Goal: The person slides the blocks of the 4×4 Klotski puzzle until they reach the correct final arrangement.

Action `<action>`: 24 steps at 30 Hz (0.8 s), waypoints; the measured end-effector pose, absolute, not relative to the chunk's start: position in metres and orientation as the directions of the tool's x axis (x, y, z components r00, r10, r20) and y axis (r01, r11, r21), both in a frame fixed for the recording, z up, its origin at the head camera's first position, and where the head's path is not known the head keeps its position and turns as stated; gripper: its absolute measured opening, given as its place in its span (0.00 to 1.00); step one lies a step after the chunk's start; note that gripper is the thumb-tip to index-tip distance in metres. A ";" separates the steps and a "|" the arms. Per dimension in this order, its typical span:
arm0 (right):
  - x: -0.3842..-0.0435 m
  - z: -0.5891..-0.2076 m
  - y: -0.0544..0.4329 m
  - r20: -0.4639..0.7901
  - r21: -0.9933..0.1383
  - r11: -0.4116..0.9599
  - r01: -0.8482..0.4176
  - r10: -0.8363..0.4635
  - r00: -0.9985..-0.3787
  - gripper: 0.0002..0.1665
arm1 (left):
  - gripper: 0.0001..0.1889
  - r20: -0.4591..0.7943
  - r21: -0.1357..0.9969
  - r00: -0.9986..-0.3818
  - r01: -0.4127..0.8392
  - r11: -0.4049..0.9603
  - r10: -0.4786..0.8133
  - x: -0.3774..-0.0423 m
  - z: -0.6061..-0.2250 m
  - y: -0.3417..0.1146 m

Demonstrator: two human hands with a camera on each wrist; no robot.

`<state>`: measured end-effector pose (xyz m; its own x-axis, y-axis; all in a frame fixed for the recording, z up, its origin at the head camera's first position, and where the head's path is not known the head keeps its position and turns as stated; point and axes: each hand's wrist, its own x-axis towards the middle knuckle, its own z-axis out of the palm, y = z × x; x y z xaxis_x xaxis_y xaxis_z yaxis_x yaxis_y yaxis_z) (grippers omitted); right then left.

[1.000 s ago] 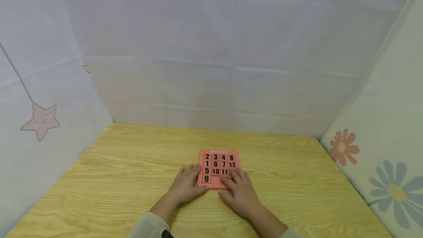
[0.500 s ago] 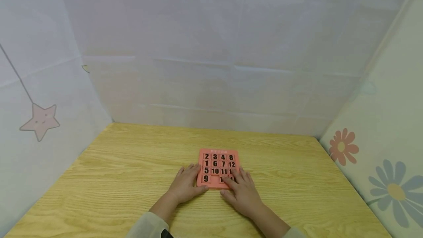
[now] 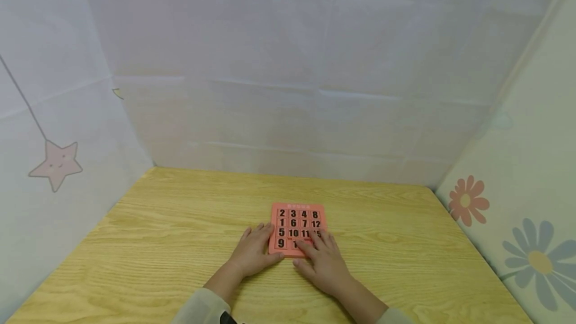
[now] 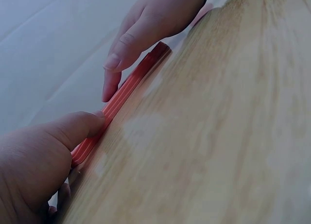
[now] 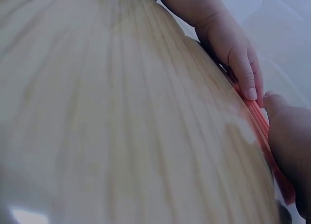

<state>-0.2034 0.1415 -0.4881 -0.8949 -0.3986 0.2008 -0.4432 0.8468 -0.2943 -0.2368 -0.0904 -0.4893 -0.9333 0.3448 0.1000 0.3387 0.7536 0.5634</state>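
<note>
A pink number sliding puzzle [image 3: 298, 206] lies flat on the table, its black-numbered tiles in a square grid. My left hand [image 3: 252, 252] holds its left side, thumb at the near-left corner; in the left wrist view that thumb presses the puzzle's ridged edge [image 4: 127, 90]. Over the lower right of the grid lies my right hand [image 3: 329, 266], fingers extended. Its index fingertip touches a bottom-row tile [image 3: 294, 244] beside the 9, only a leading 1 showing. The rest of that row is hidden under the fingers. In the right wrist view the right thumb [image 5: 274, 100] is near the puzzle's front edge.
The wooden table [image 3: 189, 204] extends around the puzzle on all sides. Pale cloth walls enclose it: a back wall [image 3: 288, 89], a left one with a printed star [image 3: 56, 164], and a right one with printed flowers [image 3: 468, 200].
The right hand has shifted a little left, and a bottom-row tile has slid left into the gap beside the 9. The left hand and the puzzle frame have stayed in place.
</note>
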 end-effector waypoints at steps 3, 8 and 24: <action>-0.204 -0.488 0.139 0.202 -0.291 0.843 -0.452 -0.407 -0.891 0.35 | 0.46 0.097 0.561 -0.934 0.337 0.756 0.345 -0.237 -0.489 -0.090; -0.204 -0.487 0.135 0.218 -0.264 0.844 -0.467 -0.420 -0.881 0.34 | 0.45 0.097 0.567 -0.933 0.338 0.751 0.347 -0.237 -0.489 -0.090; -0.204 -0.485 0.132 0.232 -0.277 0.844 -0.460 -0.406 -0.884 0.34 | 0.46 0.098 0.566 -0.934 0.336 0.753 0.343 -0.238 -0.489 -0.089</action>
